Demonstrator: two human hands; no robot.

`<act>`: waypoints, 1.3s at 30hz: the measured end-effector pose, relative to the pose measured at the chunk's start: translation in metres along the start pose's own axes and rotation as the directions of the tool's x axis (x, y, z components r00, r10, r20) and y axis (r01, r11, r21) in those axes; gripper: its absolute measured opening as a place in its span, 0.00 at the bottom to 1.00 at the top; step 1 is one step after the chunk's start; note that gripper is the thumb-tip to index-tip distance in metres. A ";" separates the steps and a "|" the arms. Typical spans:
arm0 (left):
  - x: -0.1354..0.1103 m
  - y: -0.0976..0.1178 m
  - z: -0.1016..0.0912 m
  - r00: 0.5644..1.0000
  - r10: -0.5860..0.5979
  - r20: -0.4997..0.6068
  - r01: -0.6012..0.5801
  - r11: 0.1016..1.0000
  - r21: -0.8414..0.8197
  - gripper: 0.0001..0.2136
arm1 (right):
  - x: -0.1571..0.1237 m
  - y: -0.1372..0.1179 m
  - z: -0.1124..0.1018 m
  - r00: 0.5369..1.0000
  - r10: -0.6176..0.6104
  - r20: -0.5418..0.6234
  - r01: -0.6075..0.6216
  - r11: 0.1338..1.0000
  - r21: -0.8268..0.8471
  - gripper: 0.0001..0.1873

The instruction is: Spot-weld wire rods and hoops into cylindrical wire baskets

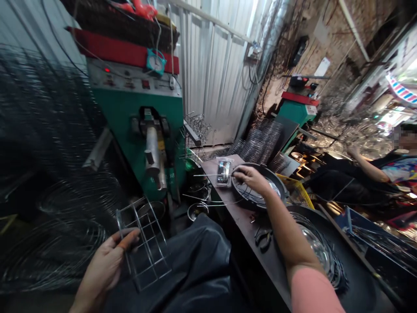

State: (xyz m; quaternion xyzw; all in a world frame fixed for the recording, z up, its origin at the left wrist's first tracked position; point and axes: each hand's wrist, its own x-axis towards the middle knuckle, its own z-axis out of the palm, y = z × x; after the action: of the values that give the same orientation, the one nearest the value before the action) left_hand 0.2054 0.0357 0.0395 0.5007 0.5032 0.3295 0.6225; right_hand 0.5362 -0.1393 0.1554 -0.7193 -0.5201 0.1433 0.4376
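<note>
My left hand (104,265) grips a welded wire frame (143,243) over my lap, fingers closed on it. My right fingers (243,173) pinch a straight wire (211,175) above a black pan (276,184); coiled wire (254,195) remains there.

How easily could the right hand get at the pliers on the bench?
Probably easily: the right hand is at a round pan, and the pliers lie close by its forearm, with nothing between.
</note>
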 end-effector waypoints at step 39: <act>0.117 -0.005 0.031 0.984 -0.012 0.180 0.039 0.989 -0.143 0.19 | 0.094 0.126 0.192 0.984 -0.172 -0.051 0.178 0.974 0.143 0.10</act>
State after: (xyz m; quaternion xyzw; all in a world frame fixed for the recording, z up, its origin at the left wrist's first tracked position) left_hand 0.2665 0.1323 0.0003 0.4749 0.4263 0.3111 0.7042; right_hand 0.5273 0.0255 -0.0295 -0.6392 -0.5610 0.1285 0.5101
